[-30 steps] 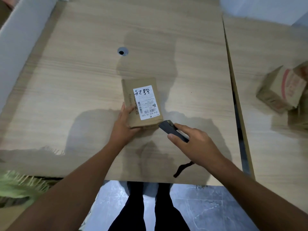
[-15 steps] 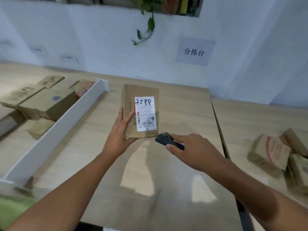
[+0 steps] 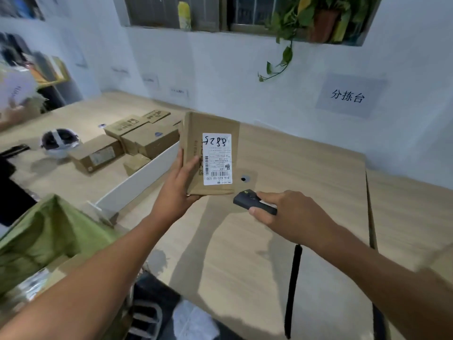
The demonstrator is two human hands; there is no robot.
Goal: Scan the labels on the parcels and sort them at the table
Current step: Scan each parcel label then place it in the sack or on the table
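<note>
The left hand (image 3: 180,190) grips a labelled parcel (image 3: 210,153) above the table (image 3: 306,168), just left of the right hand (image 3: 289,214) clasping a scanner (image 3: 253,204).

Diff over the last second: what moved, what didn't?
The left hand lifted the parcel off the table and tipped it upright, label toward the camera; a second ago it lay flat. The right hand still grips the scanner near the parcel's lower right corner.
</note>
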